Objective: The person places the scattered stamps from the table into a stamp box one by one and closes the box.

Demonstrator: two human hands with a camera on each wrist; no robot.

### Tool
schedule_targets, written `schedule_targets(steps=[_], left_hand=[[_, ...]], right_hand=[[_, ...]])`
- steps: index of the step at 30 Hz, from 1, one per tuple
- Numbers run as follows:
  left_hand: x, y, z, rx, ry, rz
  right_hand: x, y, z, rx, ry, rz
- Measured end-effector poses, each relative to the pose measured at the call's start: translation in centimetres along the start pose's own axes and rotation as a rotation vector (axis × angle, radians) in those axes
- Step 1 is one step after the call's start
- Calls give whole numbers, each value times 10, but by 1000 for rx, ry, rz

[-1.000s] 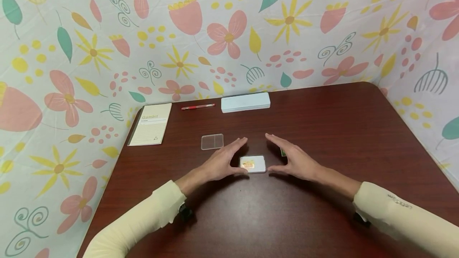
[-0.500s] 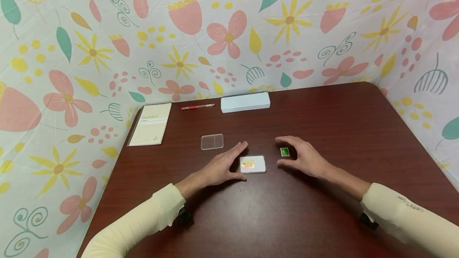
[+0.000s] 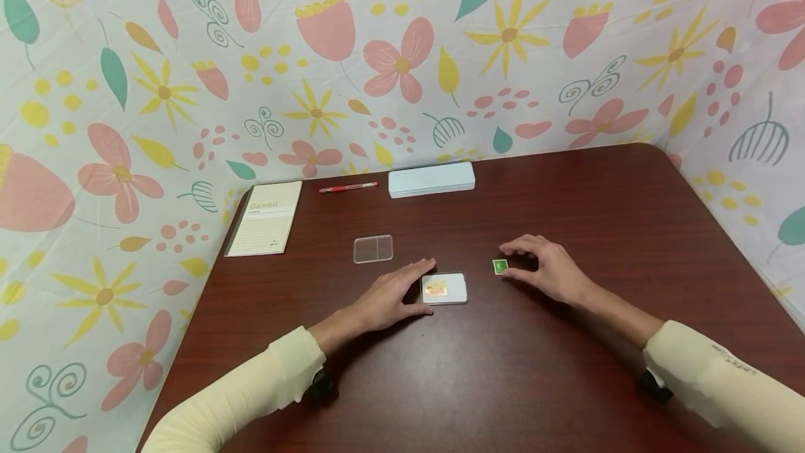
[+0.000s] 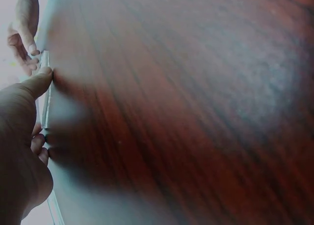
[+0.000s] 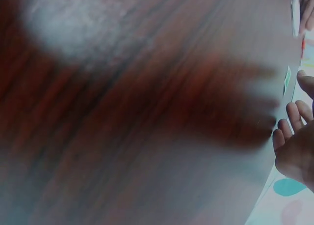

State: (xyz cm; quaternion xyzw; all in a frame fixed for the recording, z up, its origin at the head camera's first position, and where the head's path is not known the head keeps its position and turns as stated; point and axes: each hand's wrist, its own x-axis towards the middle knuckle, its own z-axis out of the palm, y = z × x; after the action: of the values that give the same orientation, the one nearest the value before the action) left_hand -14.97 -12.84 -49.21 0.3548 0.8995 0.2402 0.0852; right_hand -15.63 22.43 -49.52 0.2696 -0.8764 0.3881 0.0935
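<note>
In the head view a clear rectangular case [image 3: 445, 289] lies on the dark wooden table, with a white insert and a small gold-orange patch inside. My left hand [image 3: 391, 297] rests at its left end, fingers spread behind and thumb by the front corner. The left wrist view has that thumb [image 4: 41, 80] overlapping the case's edge [image 4: 46, 107]. A small green square with a pale border [image 3: 499, 267] lies flat to the right of the case. My right hand [image 3: 553, 271] hovers round its right side, thumb and fingers apart, thumb tip close to its lower right corner.
A clear flat lid-like piece [image 3: 373, 249] lies behind the left hand. Along the back are a notepad [image 3: 264, 219], a red pen [image 3: 349, 187] and a long pale blue box [image 3: 431, 180]. Flower-patterned cloth [image 3: 402, 89] closes off the back and sides.
The right hand has moved right, from the case's right end to the green square, which it had partly hidden. The left hand has stayed at the case, its fingers a little lower.
</note>
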Motion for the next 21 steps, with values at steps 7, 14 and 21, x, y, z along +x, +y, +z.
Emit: schedule_targets(steps=[7,14,21], left_hand=[[0,-1,1,-7,14,12],[-1,0,2,-1,28,18],[-1,0,2,-10,28,15]], right_hand=[[0,8,1,26,4,1],[1,11,2,4,-35,41],[1,11,4,-14,-56,71]])
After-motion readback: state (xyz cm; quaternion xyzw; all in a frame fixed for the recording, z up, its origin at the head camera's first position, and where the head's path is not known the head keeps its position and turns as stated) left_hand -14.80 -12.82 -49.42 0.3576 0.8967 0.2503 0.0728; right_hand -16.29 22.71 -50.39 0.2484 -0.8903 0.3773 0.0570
